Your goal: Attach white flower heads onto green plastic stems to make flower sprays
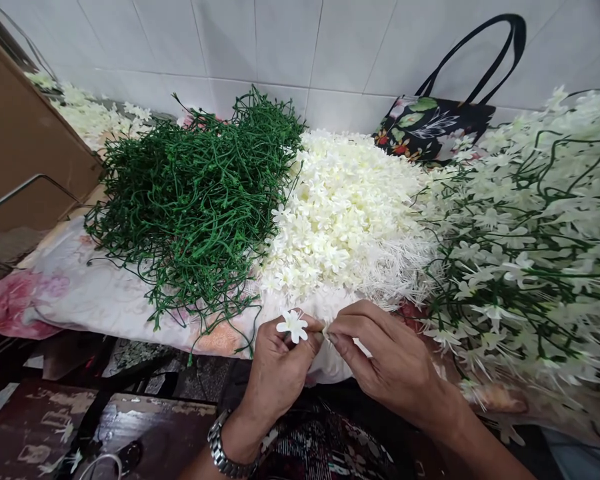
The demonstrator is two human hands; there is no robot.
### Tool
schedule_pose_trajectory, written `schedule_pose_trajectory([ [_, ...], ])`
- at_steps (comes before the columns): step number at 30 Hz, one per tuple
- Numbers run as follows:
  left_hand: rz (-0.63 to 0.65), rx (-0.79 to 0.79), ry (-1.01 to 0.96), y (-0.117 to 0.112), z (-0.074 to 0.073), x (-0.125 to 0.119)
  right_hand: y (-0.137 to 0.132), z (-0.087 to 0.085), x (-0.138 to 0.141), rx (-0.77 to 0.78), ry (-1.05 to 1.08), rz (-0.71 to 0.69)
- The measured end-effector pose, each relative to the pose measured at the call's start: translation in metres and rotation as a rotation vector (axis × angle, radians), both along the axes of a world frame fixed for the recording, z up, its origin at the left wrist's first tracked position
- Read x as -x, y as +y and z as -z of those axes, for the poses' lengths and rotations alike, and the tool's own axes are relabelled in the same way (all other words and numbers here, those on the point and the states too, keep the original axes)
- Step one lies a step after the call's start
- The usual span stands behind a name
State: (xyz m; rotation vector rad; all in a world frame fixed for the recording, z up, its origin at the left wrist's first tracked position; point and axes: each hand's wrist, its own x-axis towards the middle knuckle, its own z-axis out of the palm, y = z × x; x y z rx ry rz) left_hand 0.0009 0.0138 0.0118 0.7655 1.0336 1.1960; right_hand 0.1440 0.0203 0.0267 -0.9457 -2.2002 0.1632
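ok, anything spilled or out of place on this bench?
Minor only. A few green stems trail off the front edge of the cloth, and stray white blossoms lie on the dark board below it. The left hand holds an intact white flower.

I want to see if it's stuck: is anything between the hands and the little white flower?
Nothing visible is in the way. The left hand already holds the white flower at its fingertips, and the right hand pinches right beside it. The pile of loose blossoms and the green stems lie farther back.
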Motion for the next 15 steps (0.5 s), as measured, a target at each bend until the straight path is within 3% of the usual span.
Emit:
schedule_pose_trajectory([
  [5, -0.056, -0.002, 0.03, -0.0008, -0.0009, -0.0013, 0.0007, -0.004, 0.0013, 0.076, 0.003, -0.008],
  [15, -0.019, -0.166, 0.256, -0.0019, 0.0019, -0.0018, 0.0016, -0.0017, 0.0006, 0.126, -0.048, -0.035],
])
